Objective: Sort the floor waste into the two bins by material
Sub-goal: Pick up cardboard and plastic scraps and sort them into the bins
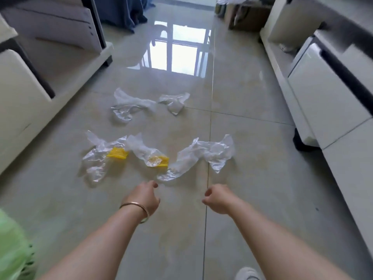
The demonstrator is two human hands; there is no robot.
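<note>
Several crumpled clear plastic bags lie on the glossy tiled floor. Nearest is a long clear bag (201,156), whose near end lies just beyond my left hand (144,197). Left of it are a clear bag over a yellow piece (153,157) and another clear bag with a yellow piece (105,154). Farther off lie two more clear bags (129,107) (174,102). My left hand, with a bangle on the wrist, hangs loosely curled and holds nothing. My right hand (217,197) is also loosely curled and holds nothing. No bins are in view.
A pale sofa (30,93) runs along the left side. A white low cabinet (327,102) lines the right side. A green cloth (12,249) shows at the bottom left, a white shoe (248,273) at the bottom edge. Boxes (248,17) stand far back right.
</note>
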